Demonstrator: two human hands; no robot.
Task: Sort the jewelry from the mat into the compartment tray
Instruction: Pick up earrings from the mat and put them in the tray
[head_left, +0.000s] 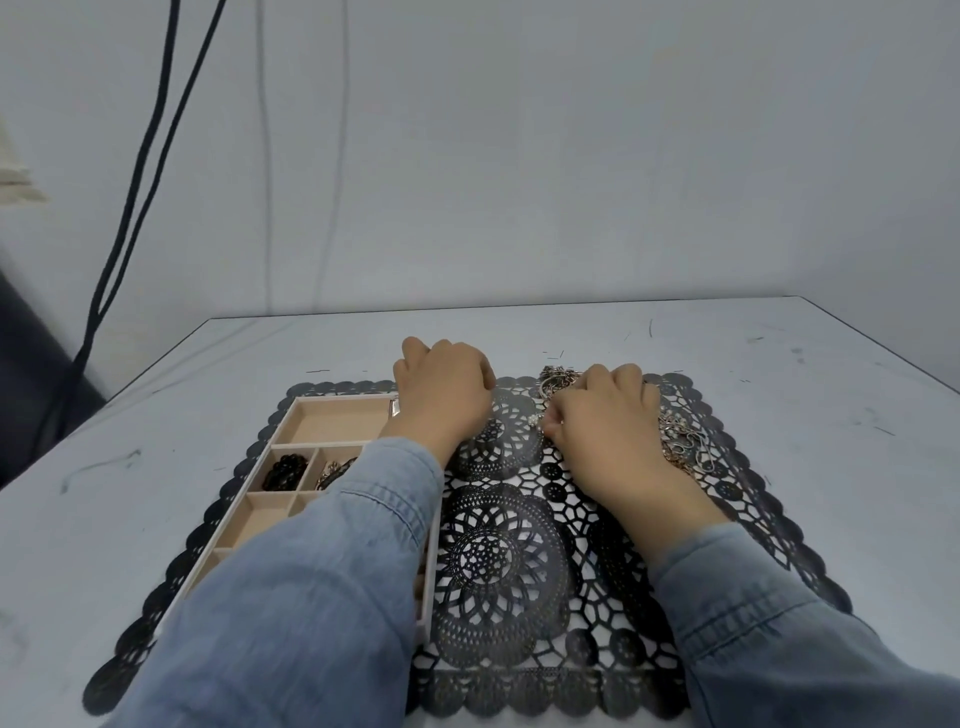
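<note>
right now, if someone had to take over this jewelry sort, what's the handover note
Left hand: curled, knuckles up, at the tray's far right corner; whether it holds anything is hidden.
Right hand: fingertips pinching a small sparkly piece on the black lace mat.
Tray: on the mat's left; a dark beaded piece and a metallic piece in two neighbouring compartments, the large far one bare.
Left: the silver tangle at the mat's far right.

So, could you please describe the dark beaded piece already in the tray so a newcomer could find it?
Start at the beige compartment tray on the mat's left side. Below its long far compartment, the leftmost small cell holds a round black beaded cluster. Its right neighbour holds paler metallic jewelry.
</note>
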